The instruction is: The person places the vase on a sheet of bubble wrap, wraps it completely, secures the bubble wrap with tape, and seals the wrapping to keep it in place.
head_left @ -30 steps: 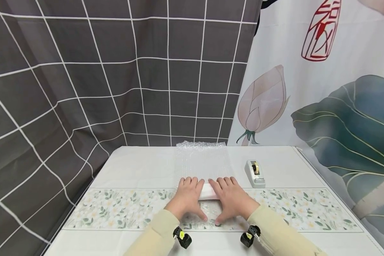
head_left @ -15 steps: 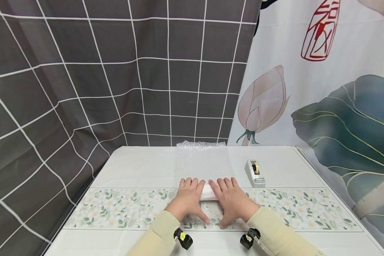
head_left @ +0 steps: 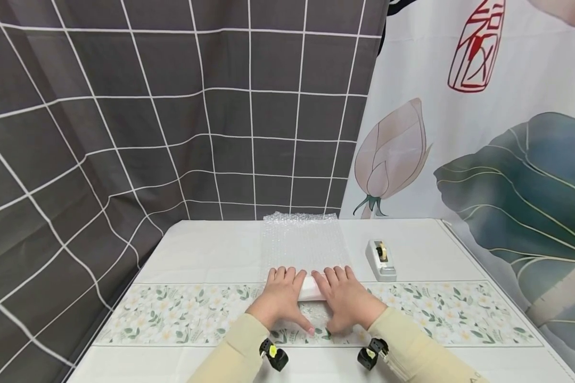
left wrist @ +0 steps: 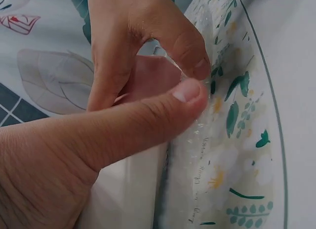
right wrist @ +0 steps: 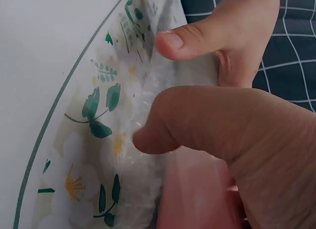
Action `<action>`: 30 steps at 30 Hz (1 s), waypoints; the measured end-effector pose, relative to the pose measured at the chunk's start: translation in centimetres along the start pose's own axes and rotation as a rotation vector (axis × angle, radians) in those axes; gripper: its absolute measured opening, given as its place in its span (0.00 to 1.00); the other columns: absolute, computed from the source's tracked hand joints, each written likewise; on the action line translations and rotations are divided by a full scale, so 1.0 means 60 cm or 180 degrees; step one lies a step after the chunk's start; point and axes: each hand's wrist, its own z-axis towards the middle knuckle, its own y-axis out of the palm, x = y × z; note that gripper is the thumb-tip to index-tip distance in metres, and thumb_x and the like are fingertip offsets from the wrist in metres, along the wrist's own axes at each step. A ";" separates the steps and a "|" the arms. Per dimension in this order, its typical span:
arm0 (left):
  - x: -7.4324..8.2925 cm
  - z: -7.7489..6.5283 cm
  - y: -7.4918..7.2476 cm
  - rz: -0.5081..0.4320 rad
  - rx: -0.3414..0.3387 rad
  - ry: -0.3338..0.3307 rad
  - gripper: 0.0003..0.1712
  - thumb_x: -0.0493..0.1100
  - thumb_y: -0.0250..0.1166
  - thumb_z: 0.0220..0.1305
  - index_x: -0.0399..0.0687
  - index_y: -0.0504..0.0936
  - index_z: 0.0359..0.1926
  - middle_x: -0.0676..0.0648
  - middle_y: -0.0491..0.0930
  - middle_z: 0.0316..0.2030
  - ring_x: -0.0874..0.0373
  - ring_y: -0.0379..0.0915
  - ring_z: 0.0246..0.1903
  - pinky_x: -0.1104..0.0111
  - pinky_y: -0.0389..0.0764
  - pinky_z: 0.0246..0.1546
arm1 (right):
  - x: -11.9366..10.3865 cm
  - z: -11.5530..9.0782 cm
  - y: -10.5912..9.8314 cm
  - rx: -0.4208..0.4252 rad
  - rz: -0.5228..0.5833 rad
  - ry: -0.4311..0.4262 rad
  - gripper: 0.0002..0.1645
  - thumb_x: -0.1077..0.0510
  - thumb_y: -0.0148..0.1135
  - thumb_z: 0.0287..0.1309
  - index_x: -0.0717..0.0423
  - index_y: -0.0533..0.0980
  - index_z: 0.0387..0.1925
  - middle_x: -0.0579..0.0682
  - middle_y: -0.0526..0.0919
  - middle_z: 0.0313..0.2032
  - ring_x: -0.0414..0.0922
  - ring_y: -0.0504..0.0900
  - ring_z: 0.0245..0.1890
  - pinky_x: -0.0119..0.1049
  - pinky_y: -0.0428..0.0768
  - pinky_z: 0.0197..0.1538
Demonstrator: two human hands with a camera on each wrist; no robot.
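- A smooth white box [head_left: 309, 290] lies near the middle of the counter [head_left: 201, 247], crosswise between the two hands.
- The left hand [head_left: 280, 299] rests over the left part of the box, its fingers extended forward and only slightly bent, its thumb spread back toward the person and not closed round the box.
- The right hand [head_left: 347, 299] mirrors it on the right part: fingers reaching forward over the box, thumb pointing back and away from it.
- The hands are close together, with the box's pale middle showing between them; the wrist views show the two thumbs near each other in front of the box.
- Clear bubble wrap [head_left: 303, 242] lies flat beneath the box and runs to the far edge of the counter, where its end is crinkled; more of it shows on the near side of the box.
- A white tape dispenser [head_left: 381, 260] with a yellowish roll stands beyond the right hand, to the right of the bubble wrap.
- A floral band [head_left: 172, 314] with green leaves crosses the white counter under the hands.
- Pale yellow sleeves [head_left: 232, 346] cover both forearms, and a small black device [head_left: 274, 355] sits at each wrist.
- Behind the counter hang a dark grey curtain [head_left: 225, 117] with a white grid and, to its right, a white curtain [head_left: 431, 69] with a lotus print.
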 end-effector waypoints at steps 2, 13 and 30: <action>-0.001 0.001 -0.002 -0.0034 -0.0046 0.0006 0.79 0.84 0.73 0.27 0.48 0.59 0.76 0.46 0.67 0.60 0.47 0.60 0.60 0.50 0.58 0.67 | 0.002 0.001 0.000 0.0034 0.0045 -0.0014 0.68 0.33 0.73 0.29 0.60 0.60 0.72 0.64 0.72 0.59 0.63 0.73 0.59 0.64 0.70 0.62; 0.002 0.000 -0.020 -0.0177 -0.0297 -0.0062 0.72 0.72 0.80 0.33 0.50 0.59 0.77 0.44 0.66 0.66 0.45 0.59 0.66 0.48 0.56 0.71 | 0.007 0.010 -0.016 -0.0010 0.0488 0.0021 0.53 0.47 0.71 0.38 0.62 0.67 0.68 0.64 0.78 0.56 0.66 0.76 0.57 0.67 0.71 0.59; 0.000 0.003 -0.018 -0.0040 -0.0149 -0.0105 0.55 0.67 0.72 0.54 0.52 0.61 0.76 0.45 0.68 0.62 0.47 0.62 0.63 0.53 0.59 0.70 | 0.022 0.022 -0.011 0.0408 0.0342 -0.0207 0.32 0.53 0.60 0.56 0.65 0.76 0.61 0.63 0.84 0.50 0.60 0.84 0.48 0.56 0.81 0.51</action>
